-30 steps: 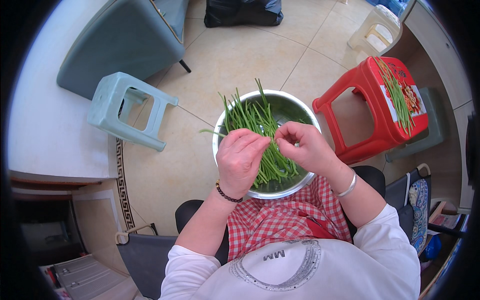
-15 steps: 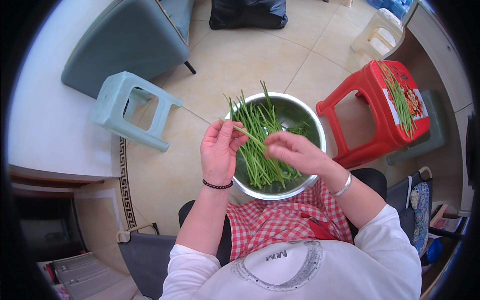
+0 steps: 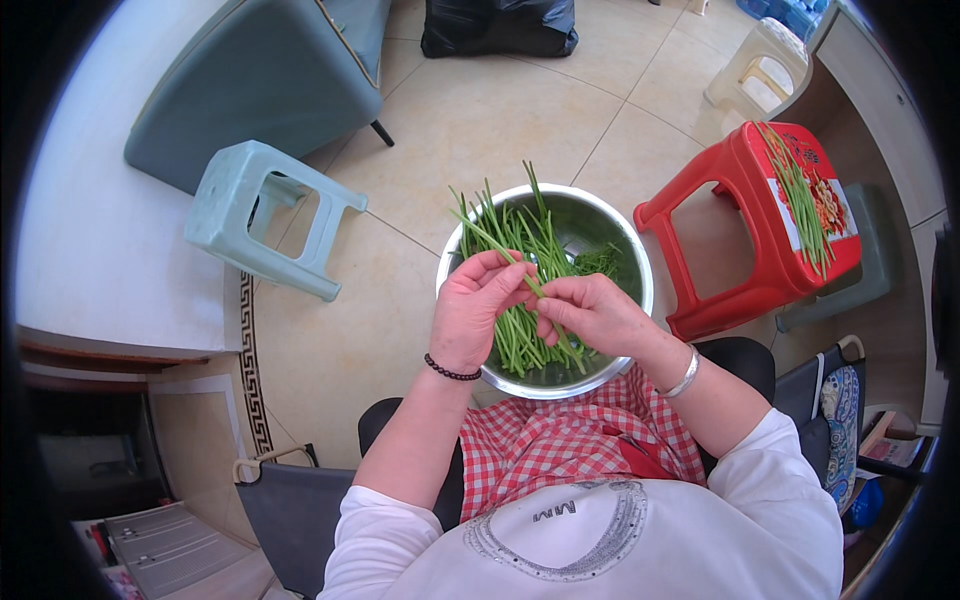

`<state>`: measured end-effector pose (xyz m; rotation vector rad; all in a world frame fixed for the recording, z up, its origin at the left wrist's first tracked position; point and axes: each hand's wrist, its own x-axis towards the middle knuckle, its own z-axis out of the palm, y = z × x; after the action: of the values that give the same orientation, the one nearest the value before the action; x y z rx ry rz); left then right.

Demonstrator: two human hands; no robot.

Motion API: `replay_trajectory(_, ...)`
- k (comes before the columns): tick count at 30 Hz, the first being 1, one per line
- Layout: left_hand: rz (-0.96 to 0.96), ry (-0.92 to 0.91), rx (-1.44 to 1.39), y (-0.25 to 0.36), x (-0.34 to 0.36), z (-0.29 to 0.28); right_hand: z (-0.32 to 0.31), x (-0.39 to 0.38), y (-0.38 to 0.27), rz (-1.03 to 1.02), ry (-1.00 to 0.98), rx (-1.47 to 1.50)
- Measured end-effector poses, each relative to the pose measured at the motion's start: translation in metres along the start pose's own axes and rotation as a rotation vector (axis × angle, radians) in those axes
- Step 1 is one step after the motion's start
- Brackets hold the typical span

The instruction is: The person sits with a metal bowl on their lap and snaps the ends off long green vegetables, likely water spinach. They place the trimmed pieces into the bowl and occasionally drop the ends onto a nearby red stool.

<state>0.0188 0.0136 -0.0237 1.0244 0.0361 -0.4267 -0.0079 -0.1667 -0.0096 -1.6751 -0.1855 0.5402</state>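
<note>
My left hand (image 3: 475,305) pinches a long green stalk (image 3: 482,235) over a steel bowl (image 3: 642,262) in front of my lap. My right hand (image 3: 585,318) grips the same stalk just to the right and a little lower, thumb and fingers closed on it. The bowl holds a pile of green stalks (image 3: 515,330), some sticking up past its far rim, and some finer greens (image 3: 595,262) at the right, partly hidden by my hands. A red checked cloth (image 3: 530,450) lies over my lap beneath the bowl.
A red plastic stool (image 3: 690,300) at my right carries more stalks (image 3: 805,200). A pale blue stool (image 3: 240,250) lies at the left, before a grey upholstered seat (image 3: 250,100). A black bag (image 3: 500,25) is on the tiled floor (image 3: 510,120); a cream stool (image 3: 755,70) stands at back right.
Half a second ago my left hand was higher and farther left; it has moved down and right. My right hand has turned and closed on the stalk beside it.
</note>
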Motion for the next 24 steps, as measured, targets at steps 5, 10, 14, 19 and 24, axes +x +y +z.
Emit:
replay_trajectory(5,0.006,-0.018,0.033,0.001,0.001,0.0,-0.001,0.001,0.0,0.022,0.004,0.088)
replay_trajectory(10,0.135,0.18,-0.023,0.005,0.007,-0.013,-0.006,0.0,0.002,0.126,-0.037,0.256)
replay_trajectory(14,0.214,0.217,-0.041,0.01,0.01,-0.023,-0.011,0.001,0.006,0.125,-0.019,0.277)
replay_trajectory(19,0.189,0.209,-0.056,0.012,0.009,-0.022,-0.018,0.001,0.003,0.123,0.018,0.281)
replay_trajectory(24,0.165,0.195,0.09,0.009,0.008,-0.017,-0.015,-0.002,-0.002,0.018,-0.013,0.112)
